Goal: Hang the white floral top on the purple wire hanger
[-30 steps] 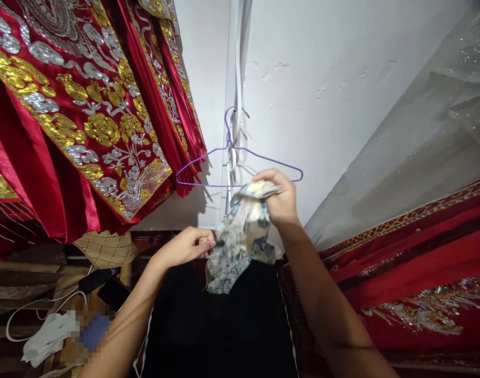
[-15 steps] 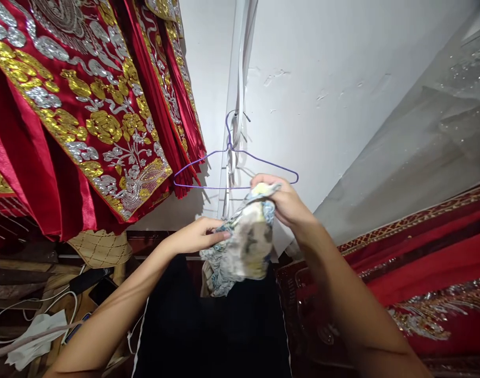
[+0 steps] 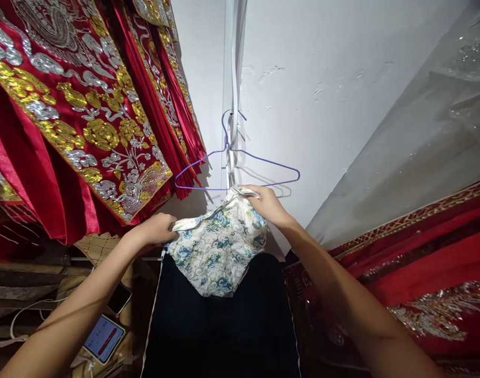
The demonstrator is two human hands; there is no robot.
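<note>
A pair of white briefs (image 3: 220, 247) with a blue and yellow floral print is spread out above my dark-clad lap. My left hand (image 3: 158, 229) is closed on the left end of the waistband, fingers curled over the edge. At the other end, my right hand (image 3: 265, 203) grips the waistband, which sits higher there, so the briefs tilt. Just behind, a purple wire hanger (image 3: 271, 161) hangs against the wall, its lower bar close to my right fingers. Whether those fingers touch the bar I cannot tell.
Red garments with gold and silver embroidery (image 3: 102, 134) hang at the left. More red beaded fabric (image 3: 432, 262) lies at the right, near a translucent grey sheet (image 3: 366, 173). A lit phone (image 3: 104, 338) and white cable rest on a wooden surface at lower left.
The bunched, blurred briefs are now spread open, with the floral front showing. My left hand has moved left and my right hand slightly left and down, widening the gap between them.
</note>
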